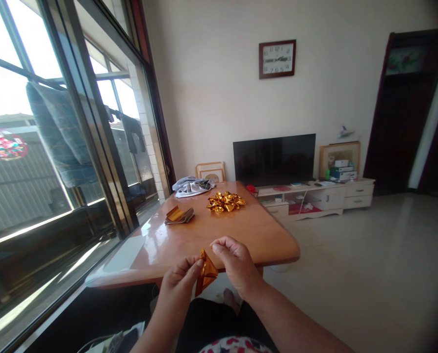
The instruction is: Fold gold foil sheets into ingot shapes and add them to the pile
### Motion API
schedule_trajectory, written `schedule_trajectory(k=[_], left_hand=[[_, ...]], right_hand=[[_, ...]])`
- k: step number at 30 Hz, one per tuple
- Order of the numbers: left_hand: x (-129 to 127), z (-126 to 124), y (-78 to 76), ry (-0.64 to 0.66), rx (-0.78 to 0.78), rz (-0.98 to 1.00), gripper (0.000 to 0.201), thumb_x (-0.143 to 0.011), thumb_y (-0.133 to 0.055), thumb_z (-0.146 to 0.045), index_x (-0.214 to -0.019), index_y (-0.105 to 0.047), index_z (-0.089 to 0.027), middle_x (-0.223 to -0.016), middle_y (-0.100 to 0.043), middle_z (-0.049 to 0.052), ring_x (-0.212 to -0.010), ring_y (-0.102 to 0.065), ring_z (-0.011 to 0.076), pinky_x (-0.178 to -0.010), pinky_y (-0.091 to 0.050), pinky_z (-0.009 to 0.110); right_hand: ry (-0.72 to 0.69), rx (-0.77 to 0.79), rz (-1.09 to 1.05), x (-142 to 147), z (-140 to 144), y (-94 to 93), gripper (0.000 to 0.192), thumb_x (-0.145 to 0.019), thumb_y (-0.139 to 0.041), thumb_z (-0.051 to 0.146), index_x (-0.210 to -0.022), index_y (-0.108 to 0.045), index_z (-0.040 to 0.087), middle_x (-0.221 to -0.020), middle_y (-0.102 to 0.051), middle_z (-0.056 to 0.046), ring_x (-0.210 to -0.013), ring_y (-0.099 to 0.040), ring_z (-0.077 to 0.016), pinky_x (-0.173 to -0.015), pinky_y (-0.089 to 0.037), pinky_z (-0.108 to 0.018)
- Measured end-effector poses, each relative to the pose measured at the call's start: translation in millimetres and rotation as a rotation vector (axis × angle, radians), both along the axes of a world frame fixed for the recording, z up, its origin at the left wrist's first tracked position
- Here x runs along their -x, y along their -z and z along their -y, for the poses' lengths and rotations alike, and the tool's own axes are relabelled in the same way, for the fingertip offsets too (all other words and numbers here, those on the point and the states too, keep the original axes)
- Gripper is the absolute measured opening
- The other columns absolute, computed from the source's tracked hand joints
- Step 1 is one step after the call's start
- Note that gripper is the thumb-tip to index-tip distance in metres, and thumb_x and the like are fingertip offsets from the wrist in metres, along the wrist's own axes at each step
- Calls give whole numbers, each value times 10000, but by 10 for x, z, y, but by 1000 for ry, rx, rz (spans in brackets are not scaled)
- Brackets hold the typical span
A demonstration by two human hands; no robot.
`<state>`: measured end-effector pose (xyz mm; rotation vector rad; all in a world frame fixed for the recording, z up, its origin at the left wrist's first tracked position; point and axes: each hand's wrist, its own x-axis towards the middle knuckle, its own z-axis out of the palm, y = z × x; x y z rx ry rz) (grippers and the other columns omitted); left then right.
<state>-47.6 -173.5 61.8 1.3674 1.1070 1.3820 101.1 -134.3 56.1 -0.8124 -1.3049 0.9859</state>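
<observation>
So both hands are up in front of the near edge of the glossy orange-brown wooden table point(241, 230), working one small folded piece of shiny gold foil paper point(206, 274). The left hand point(178, 283) pinches the left side of it between thumb and fingertips, other fingers curled in. The right hand point(234, 261) has its fingertips bunched at the top corner, pinching there too. The piece hangs between the two hands, over the lap, not touching the table.

Handling-wise, I'd guess this stuff weighs basically nothing and is thin and crinkly. It looks like it holds a crease well but would dent or tear if you squeeze the flat faces, and the metallic surface is probably a bit slick. Best grip seems to be at the folded edges and corners, where the layers stack up and it's stiffest, which is pretty much where the fingers sit now.

Further back on the table there's a heap of finished folded gold foil shapes point(225, 201), well apart from the hands. To the left of it sits a small stack of flat gold and brown paper sheets point(179, 215), and behind that, a crumpled grey-white cloth point(193, 186).
</observation>
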Motion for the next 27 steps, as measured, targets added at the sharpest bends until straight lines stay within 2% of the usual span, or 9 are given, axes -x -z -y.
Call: schedule_trajectory(k=[4, 7, 11, 18, 24, 27], left_hand=[[-6, 7, 1, 22, 35, 3, 401, -782, -731, -555, -911, -715, -175, -570, -642, -4, -419, -556, 132, -355, -368, 204], [-2, -11, 31, 32, 44, 10, 424, -793, -718, -567, -945, -713, -171, -585, -646, -1, -391, -507, 108, -340, -326, 194], [3, -47, 54, 29, 47, 13, 409, -773, -733, -558, -872, -697, -163, -553, -593, -21, -394, -453, 88, -356, -301, 183], [17, -62, 50, 53, 68, 25, 338, -793, -746, -467, -843, -654, -146, -522, -485, -66, -468, -360, 60, -446, -260, 160], [-1, -36, 13, 67, 67, -1, 351, -791, -748, -481, -814, -645, -146, -518, -463, -69, -471, -337, 60, -454, -230, 169], [-10, -34, -9, 78, 85, -12, 361, -783, -749, -497, -787, -634, -155, -525, -460, -68, -467, -345, 61, -445, -217, 168]], right_hand=[[-77, 18, 48, 33, 3, 44, 241, -872, -637, 399, -860, -692, 164, -754, -639, -1, -690, -550, -139, -636, -450, -244], [-92, -13, 60, 65, 2, 67, 182, -823, -692, 339, -891, -690, 170, -788, -654, -4, -711, -572, -143, -658, -479, -249], [-90, -13, 65, 55, -5, 59, 147, -804, -697, 320, -836, -680, 177, -748, -646, 4, -685, -566, -140, -642, -482, -248], [-189, 52, 19, 9, -13, 64, 191, -835, -672, 358, -825, -667, 168, -692, -591, 23, -623, -494, -112, -597, -433, -228], [-153, 37, 93, -26, -36, 61, 235, -837, -682, 389, -767, -652, 167, -676, -595, 19, -624, -503, -118, -612, -442, -236], [-189, 70, 50, -33, -51, 60, 275, -836, -688, 431, -772, -652, 166, -685, -603, 16, -632, -525, -123, -615, -450, -239]])
